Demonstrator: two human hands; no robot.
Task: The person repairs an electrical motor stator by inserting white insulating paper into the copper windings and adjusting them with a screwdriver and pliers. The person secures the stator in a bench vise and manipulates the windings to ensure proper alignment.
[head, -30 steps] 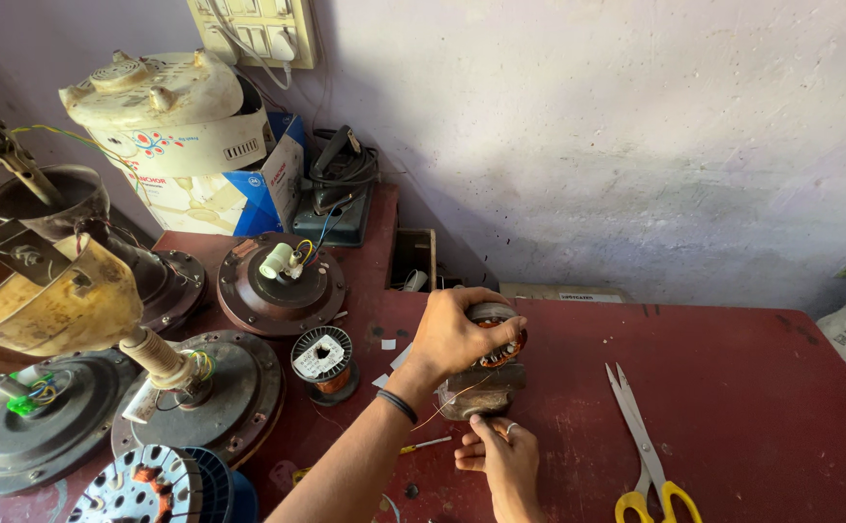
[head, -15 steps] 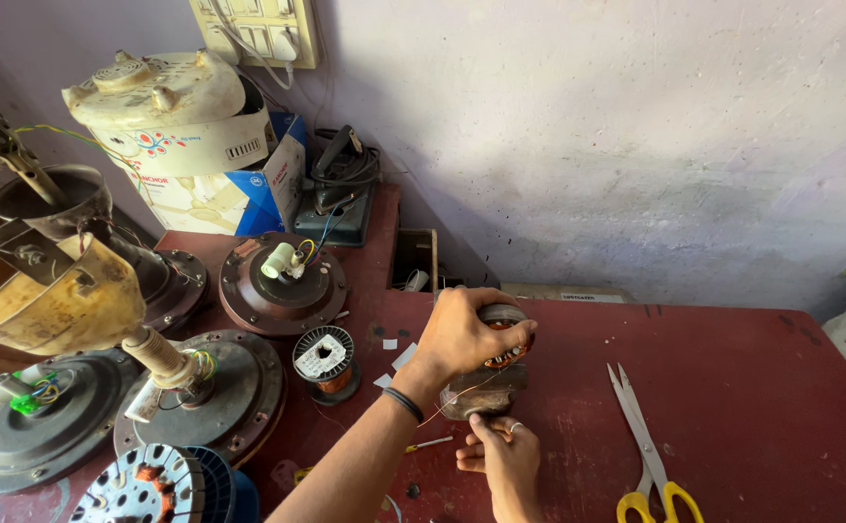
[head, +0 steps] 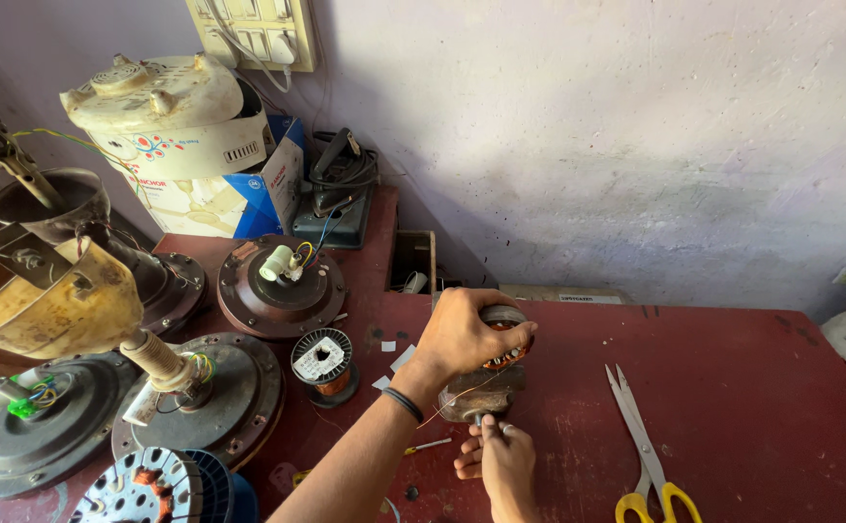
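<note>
A single head-worn camera is looking down and forward over a dark red worktable, facing a pale plastered wall close behind it. It is sitting near the left hand and right hand at the bottom centre, taking in fan motors along the left edge

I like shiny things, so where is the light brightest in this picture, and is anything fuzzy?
Head view: daylight falls brightest on the wall; the left hand throws a soft shadow on the red table; the motor and scissors look sharp; the edges bend a little from the wide lens.
</note>
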